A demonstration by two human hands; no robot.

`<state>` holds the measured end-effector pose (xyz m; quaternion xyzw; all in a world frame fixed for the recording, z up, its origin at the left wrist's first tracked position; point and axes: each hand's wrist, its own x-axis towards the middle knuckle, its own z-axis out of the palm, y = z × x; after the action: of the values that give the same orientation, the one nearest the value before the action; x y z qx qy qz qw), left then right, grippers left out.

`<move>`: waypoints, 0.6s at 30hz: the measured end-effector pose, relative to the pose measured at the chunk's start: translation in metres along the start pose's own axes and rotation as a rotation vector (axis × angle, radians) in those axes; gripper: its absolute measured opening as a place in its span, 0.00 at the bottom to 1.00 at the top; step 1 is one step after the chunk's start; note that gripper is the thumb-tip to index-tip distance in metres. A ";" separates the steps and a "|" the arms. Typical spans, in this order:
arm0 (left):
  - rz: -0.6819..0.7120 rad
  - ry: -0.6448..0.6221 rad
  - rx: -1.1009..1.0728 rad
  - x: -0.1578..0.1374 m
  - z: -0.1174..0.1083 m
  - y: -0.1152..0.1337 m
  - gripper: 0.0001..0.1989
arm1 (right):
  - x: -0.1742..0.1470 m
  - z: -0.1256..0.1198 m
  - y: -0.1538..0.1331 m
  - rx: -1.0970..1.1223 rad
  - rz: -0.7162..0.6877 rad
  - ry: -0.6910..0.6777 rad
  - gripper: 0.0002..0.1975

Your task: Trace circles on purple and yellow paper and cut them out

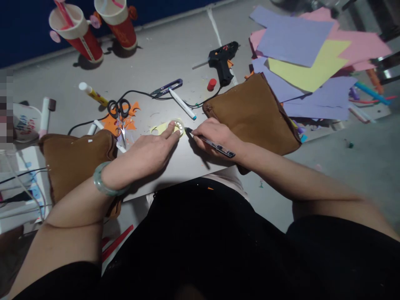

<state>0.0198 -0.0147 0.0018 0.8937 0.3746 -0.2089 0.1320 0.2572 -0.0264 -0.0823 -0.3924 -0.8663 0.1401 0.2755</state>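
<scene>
Pushed toward nine o'clock, slim black pen (216, 145) gripped in right hand (215, 134) could shift round white ring (180, 124) pinned beneath left hand (153, 149).

Glossy plastic pen (216, 145), paper cutout (160, 128) (matt)

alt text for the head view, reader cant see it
A person's left hand rests on a small ring on yellow paper while the right hand holds a pen, tip beside it. Around them are two brown cushions, scissors, a glue gun, red cups and colored paper.
</scene>
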 end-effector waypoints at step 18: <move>0.001 0.009 -0.018 0.000 -0.002 0.001 0.29 | -0.004 0.016 -0.027 0.087 -0.184 -0.002 0.10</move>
<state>0.0213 -0.0145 0.0039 0.8935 0.3767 -0.2012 0.1386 0.2336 -0.0478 -0.0842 -0.2988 -0.8920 0.1523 0.3030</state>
